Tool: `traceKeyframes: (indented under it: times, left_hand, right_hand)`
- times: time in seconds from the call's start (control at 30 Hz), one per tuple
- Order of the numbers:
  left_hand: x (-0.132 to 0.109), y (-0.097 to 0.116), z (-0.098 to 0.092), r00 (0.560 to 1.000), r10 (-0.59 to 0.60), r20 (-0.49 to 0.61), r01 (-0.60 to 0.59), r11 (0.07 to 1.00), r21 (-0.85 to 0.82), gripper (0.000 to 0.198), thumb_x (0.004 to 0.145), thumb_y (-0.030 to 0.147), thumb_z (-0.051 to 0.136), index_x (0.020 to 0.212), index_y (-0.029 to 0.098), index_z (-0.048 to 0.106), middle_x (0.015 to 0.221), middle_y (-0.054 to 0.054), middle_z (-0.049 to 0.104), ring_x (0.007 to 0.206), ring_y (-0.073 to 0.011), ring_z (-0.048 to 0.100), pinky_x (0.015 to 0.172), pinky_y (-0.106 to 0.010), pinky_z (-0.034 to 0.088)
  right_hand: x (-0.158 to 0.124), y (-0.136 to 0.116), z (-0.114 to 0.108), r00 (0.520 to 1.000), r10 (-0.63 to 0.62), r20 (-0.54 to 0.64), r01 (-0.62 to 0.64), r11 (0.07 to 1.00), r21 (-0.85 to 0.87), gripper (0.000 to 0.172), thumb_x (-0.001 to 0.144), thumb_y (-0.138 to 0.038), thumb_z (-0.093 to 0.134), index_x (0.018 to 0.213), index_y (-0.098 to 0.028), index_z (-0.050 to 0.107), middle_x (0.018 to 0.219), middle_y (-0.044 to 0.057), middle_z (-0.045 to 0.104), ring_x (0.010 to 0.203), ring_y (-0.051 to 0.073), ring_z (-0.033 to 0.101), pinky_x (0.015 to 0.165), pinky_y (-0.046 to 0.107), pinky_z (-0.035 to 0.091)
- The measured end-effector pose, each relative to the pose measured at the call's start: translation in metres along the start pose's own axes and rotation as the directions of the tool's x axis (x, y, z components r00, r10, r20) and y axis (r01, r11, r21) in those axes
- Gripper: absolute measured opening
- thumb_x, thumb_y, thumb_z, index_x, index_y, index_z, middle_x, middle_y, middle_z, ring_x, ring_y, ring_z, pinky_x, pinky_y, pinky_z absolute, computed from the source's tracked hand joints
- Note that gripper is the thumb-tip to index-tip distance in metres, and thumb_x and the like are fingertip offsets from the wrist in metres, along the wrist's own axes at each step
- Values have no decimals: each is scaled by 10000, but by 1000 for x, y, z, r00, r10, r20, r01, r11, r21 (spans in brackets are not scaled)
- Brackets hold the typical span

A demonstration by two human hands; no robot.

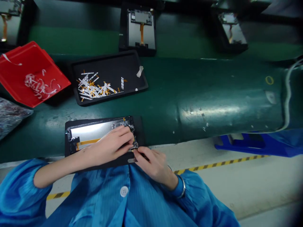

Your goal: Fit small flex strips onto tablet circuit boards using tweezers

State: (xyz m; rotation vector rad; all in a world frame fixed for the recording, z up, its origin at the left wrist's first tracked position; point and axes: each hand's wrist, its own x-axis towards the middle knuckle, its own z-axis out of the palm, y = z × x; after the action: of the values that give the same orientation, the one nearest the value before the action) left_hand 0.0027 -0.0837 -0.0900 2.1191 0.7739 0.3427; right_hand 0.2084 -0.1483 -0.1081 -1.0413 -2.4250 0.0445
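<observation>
An opened tablet-like device (91,131) lies on a black pad (139,126) near the table's front edge, its silver panel, orange ribbon and circuit board showing. My left hand (113,143) reaches across the device, its fingers bent together over the circuit board at the right end. Close beside it, my right hand (152,162) pinches at the board's lower right corner, by a small yellowish piece. A thin metallic strip (132,160) shows under my right fingers. What the fingertips of either hand hold is too small to make out.
Behind the device sits a black tray (109,66) with many small white and orange strips. A red bin (21,72) with white scraps and a plastic bag (11,115) are at left. Similar devices (142,30) stand along the back. A blue plastic object (255,143) lies beyond the table edge.
</observation>
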Motion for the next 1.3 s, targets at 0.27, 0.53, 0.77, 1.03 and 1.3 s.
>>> traceKeyframes:
  times: [0.27, 0.53, 0.77, 1.03, 1.3]
  left_hand:
    - [-1, -3, 3, 1000, 16, 10, -16, 1000, -3, 170, 1019, 220, 401, 904, 178, 519, 897, -25, 534, 830, -162, 476, 725, -278, 397]
    - [-2, -3, 0, 1000, 12, 12, -12, 1000, -6, 165, 1016, 212, 405, 908, 175, 525, 901, -27, 535, 830, -162, 478, 724, -277, 400]
    - [-3, -3, 2, 1000, 10, 2, -10, 1000, 3, 194, 1020, 227, 394, 910, 169, 543, 910, -37, 550, 835, -170, 487, 729, -287, 421]
    - [-7, -5, -5, 998, 45, 34, -45, 999, 2, 192, 1015, 185, 381, 994, 183, 572, 994, -58, 583, 889, -169, 537, 786, -292, 460]
    - [-19, -12, -13, 986, 124, 111, -123, 992, -20, 279, 998, 154, 401, 1152, 193, 630, 1190, -104, 592, 1120, -196, 567, 980, -344, 499]
  right_hand:
    - [-5, 8, 3, 997, 73, 18, -76, 978, 194, 271, 1020, -192, 407, 939, -149, 662, 838, 49, 713, 653, 94, 661, 555, 199, 487]
    - [-4, 10, 8, 1000, -9, -16, 11, 985, 171, 253, 1012, -193, 435, 916, -139, 663, 810, 44, 705, 685, 101, 662, 602, 203, 503]
    - [-3, 7, 6, 998, 50, 24, -54, 981, 188, 313, 1026, -250, 407, 887, -128, 659, 799, 70, 691, 656, 109, 655, 587, 197, 514]
    - [-5, 1, 7, 981, 176, 78, -191, 943, 272, 220, 1003, -206, 455, 915, -145, 647, 843, 62, 682, 670, 102, 658, 585, 188, 499]
    - [-6, -2, 7, 962, 255, 98, -273, 896, 349, 179, 1006, -207, 450, 946, -168, 615, 860, 44, 675, 711, 102, 678, 591, 183, 514]
